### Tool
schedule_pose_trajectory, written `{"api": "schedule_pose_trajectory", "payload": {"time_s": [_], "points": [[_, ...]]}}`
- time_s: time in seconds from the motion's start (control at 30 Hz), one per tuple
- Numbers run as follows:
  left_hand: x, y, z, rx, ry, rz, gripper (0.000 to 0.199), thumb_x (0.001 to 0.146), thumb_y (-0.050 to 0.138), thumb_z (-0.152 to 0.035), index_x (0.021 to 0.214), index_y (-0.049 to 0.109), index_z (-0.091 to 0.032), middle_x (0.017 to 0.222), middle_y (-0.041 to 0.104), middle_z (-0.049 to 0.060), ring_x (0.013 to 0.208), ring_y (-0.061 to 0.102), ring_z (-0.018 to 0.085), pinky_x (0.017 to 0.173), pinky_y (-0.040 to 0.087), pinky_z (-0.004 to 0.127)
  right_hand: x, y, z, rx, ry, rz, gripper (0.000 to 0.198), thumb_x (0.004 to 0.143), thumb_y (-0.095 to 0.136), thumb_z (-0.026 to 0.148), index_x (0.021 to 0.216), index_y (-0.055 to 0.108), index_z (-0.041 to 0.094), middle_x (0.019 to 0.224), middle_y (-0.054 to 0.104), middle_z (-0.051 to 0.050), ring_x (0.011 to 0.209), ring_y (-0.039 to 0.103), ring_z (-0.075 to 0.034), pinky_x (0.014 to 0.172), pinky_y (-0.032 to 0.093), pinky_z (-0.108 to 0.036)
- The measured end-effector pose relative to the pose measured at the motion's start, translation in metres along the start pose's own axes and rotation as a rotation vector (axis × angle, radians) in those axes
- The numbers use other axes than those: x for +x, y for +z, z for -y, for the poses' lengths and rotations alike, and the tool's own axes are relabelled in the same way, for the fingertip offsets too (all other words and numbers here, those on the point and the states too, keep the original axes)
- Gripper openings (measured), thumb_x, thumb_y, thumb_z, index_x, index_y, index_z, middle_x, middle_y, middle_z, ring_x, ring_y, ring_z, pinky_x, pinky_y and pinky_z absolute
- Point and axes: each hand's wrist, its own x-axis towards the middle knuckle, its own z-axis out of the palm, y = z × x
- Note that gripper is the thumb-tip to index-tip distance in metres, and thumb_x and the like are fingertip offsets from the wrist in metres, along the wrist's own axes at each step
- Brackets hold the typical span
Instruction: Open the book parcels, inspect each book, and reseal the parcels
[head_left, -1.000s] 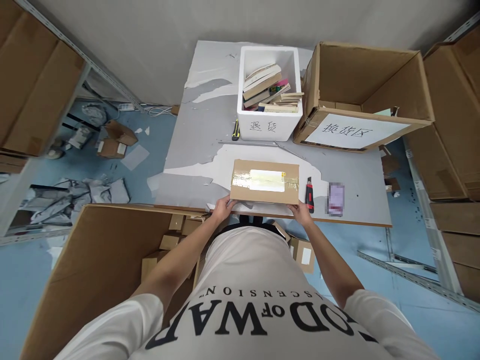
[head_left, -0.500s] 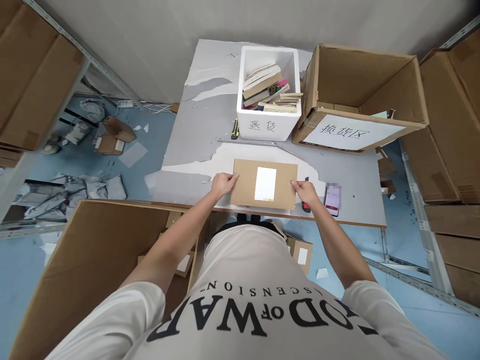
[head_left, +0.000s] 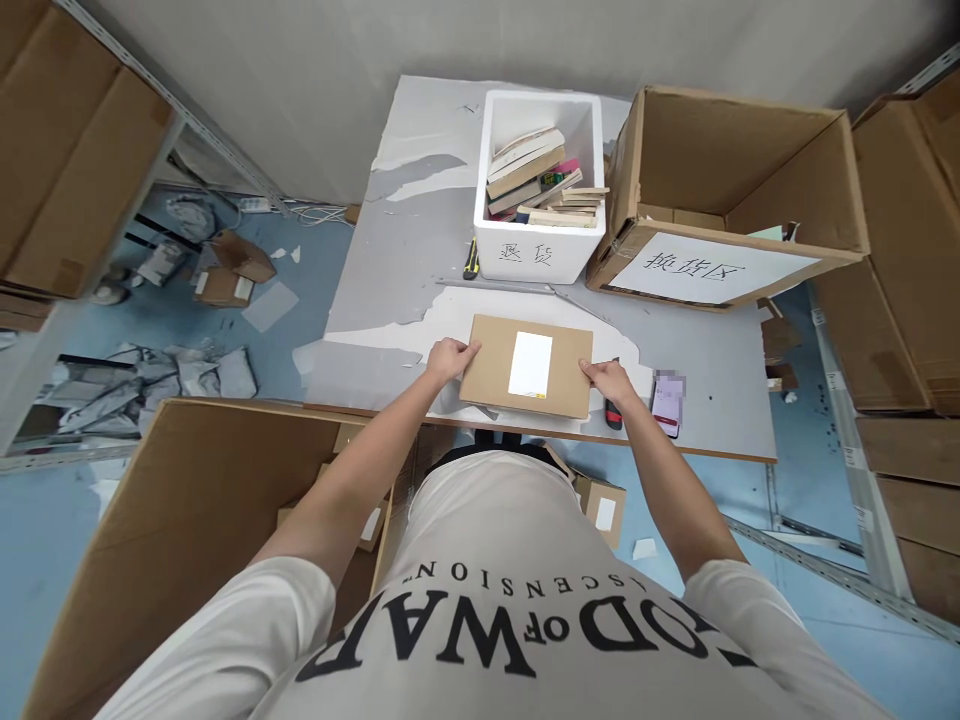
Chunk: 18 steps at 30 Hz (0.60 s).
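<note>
A flat brown cardboard box with a white label on its top face is at the front of the table, between my hands. My left hand grips its left edge with the fingers closed. At its right edge, my right hand pinches the cardboard between thumb and fingers. Whether the box's underside touches the table is hidden. Partly behind my right hand lies a red and black box cutter. A phone with a lit screen rests just right of it.
Books fill a white foam box at the back of the table. A yellow and black cutter lies beside it. To the right stands a large open carton. Another big carton, holding small boxes, is at my left.
The cardboard box has turned slightly and shifted a little within my hands' grip. Both hands stay at its two ends. The camera view has moved slightly.
</note>
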Motion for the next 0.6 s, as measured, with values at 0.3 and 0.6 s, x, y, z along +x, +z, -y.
{"api": "schedule_pose_trajectory", "payload": {"time_s": [0.3,0.6], "points": [[-0.029,0.043,0.076,-0.498,-0.048,0.035,0.054,0.078,0.057,-0.037,0.125,0.061,-0.01,0.122,0.066,0.016,0.109,0.065,0.024,0.099,0.047,0.037,-0.031,0.025,-0.074,0.291,-0.071,-0.111,0.061,0.08,0.06,0.05,0.132,0.055,0.019,0.13,0.062,-0.015,0.118,0.061,-0.027,0.1,0.049,-0.045],[-0.072,0.075,0.088,-0.378,0.159,0.128,0.046,0.08,0.06,-0.045,0.113,0.069,-0.016,0.107,0.073,0.008,0.096,0.066,0.026,0.092,0.05,0.038,-0.056,0.072,-0.097,0.163,-0.227,-0.021,0.049,0.078,0.062,0.035,0.124,0.057,0.018,0.123,0.065,-0.013,0.11,0.063,-0.027,0.099,0.048,-0.047]]}}
